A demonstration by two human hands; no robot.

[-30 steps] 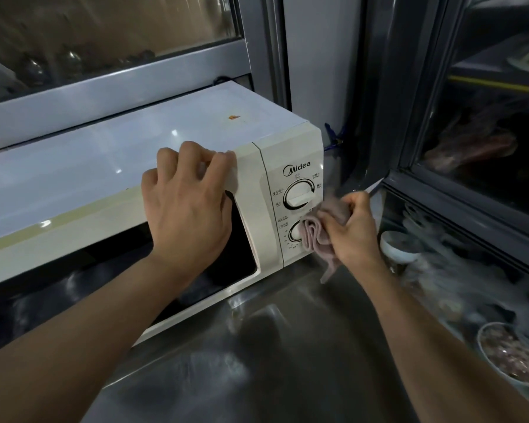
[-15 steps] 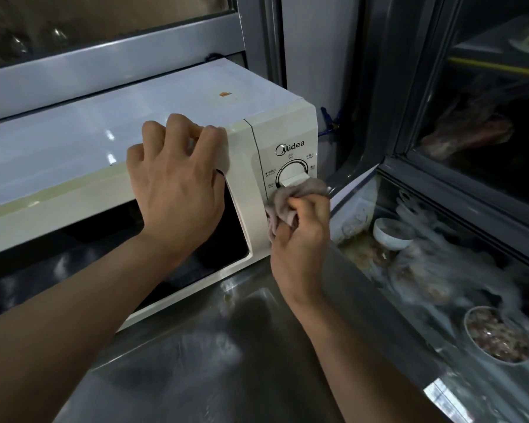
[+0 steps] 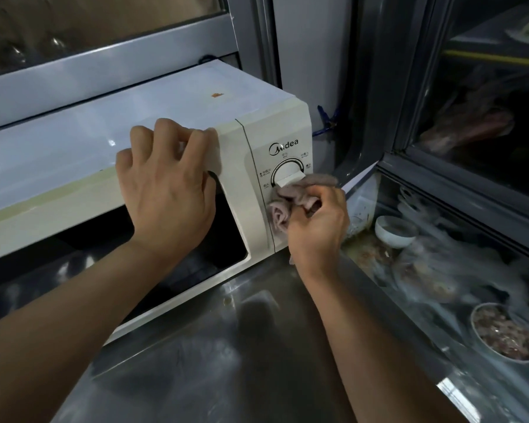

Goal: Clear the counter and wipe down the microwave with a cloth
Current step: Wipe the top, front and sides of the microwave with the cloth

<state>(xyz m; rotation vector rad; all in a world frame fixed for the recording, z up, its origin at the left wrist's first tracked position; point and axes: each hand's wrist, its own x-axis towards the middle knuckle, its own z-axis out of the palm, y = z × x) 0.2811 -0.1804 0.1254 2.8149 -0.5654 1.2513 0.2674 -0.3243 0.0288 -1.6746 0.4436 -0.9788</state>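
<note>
Nearest the camera, the steel bench [image 3: 214, 361] runs bare beneath both forearms. Above it the right hand [image 3: 316, 227] is closed around a bunched pinkish cloth [image 3: 290, 198], pressing it against the microwave's control panel just below the upper dial [image 3: 287, 174], whose lower edge the cloth touches. To the left of that hand, the left hand [image 3: 168, 190] lies palm-down with fingers curled over the top front edge of the microwave [image 3: 74, 148], above the dark door window; it holds nothing loose. To the right of the right hand, lower down behind glass, sit a small white bowl [image 3: 394, 230] and a dish of food [image 3: 506, 334]. On the microwave's top, beyond the left hand, is a small orange spot [image 3: 217, 95].
</note>
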